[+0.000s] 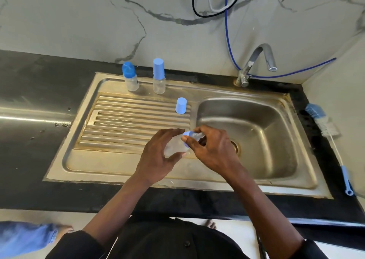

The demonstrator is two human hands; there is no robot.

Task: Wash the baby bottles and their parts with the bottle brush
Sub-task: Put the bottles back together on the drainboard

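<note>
1. A wall (pixel 79 21) of white marble with grey veins stands behind a black counter (pixel 29 81). A steel sink (pixel 308 171) is set in the counter. Its ribbed drainboard (pixel 122 120) is at the left, the basin (pixel 276 160) at the right, and the tap (pixel 256 61) at the far right.
2. The left hand (pixel 158 156) is curled round a clear bottle (pixel 175 146) and holds it on its side, just above where drainboard and basin meet. The right hand (pixel 211 150) pinches the blue collar (pixel 186 134) at the mouth of the bottle. What seems to be the teat (pixel 197 135) sticks out of the collar.
3. The step looks like unscrewing the collar. I think it is best to hold the body firmly without squeezing it, to turn the hard ring and not the soft teat, and to stay over the sink so that a dropped part is easy to find.
4. The bottle is thin, smooth plastic and is probably slippery when wet. The collar is hard and opaque, and the teat is pale and translucent.
5. A tapered blue cap (pixel 181 106) stands alone on the drainboard. A short bottle (pixel 130 79) and a tall bottle (pixel 159 79) stand upright and capped at the far edge.
6. The brush (pixel 324 124) lies on the counter right of the sink, well apart from the hands. It has a blue tip, white bristles, a thin stem and a blue handle.
</note>
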